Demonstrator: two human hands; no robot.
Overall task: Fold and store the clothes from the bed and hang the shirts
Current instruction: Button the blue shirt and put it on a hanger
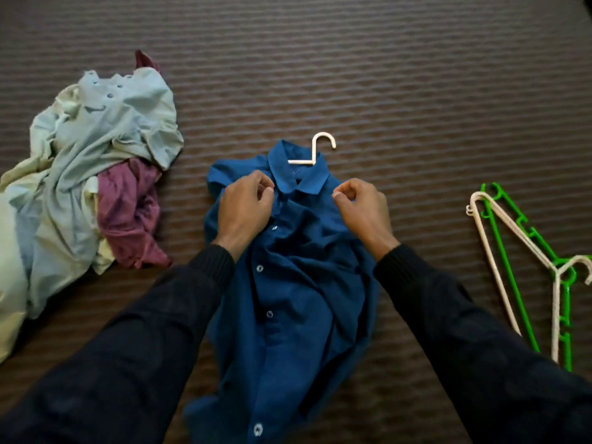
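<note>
Two hands are recorded on one blue shirt [298, 267], which lies front-up on the brown striped bed [416, 75] with a white hanger [315, 152] already inside the collar, only its hook and a short bar showing above the neck.

Left hand [246, 203]: fingers curled, fabric just left of the collar point apparently pinched between thumb and fingertips. Right hand [362, 206]: fingers curled in the same manner over the right shoulder; whether cloth is actually held there cannot be told.

Placket: lower buttons appear fastened; whether the top one is done up cannot be seen.

Stock awaiting treatment: a heap of pale green, pale blue and maroon clothes [86, 174] to the left, well apart from the shirt. Spare hangers [525, 267], white and green, overlapped at the right.

Risks judged from this state:
- Shoulders are bunched, so the hanger arms may not be seated; the shirt could slide off one side when lifted.
- An unfastened collar would let the neck gape and the hanger tip out.
- Creases in the rumpled body would be set if hung unsmoothed.
- The overlapped spare hangers may be drawn up tangled together.
</note>
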